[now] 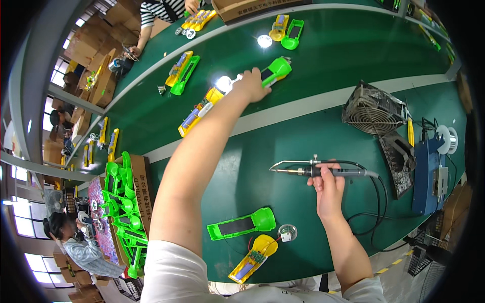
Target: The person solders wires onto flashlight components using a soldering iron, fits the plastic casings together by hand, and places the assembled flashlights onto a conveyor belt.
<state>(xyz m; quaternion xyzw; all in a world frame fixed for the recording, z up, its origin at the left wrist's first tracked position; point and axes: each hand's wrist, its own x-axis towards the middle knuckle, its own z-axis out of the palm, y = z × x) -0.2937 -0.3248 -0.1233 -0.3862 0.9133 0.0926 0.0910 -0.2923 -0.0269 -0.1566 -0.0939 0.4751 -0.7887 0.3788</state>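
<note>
Fingers of the right hand (pixel 327 188) are wrapped closed around the dark handle of a soldering iron (pixel 323 170), which is held level above the green table (pixel 283 146) with its metal tip pointing toward the person's left and its black cable (pixel 376 202) looping away to the right. The left hand (pixel 250 85) is stretched far forward across a pale strip onto the conveyor belt (pixel 333 55), its fingers curled over the near end of a green flashlight shell (pixel 275 71) – whether it is actually gripped cannot be told from this angle. A bright lit lamp head (pixel 224 83) glows just beside that hand, and a yellow half-shell (pixel 198 112) lies close by on the belt. Near the body, a green shell with a dark panel (pixel 241 225) and a yellow shell with an exposed circuit board (pixel 252 258) lie side by side, with a small round lens piece (pixel 287 232) just to their right. A wire-guarded fan (pixel 374 108) and a blue soldering station (pixel 428 174) with a spool of solder (pixel 447 140) are set at the right – well apart from both hands. A cardboard box of green shells (pixel 124 202) is placed at the left, and other workers are seated along the line among stacked cartons.
</note>
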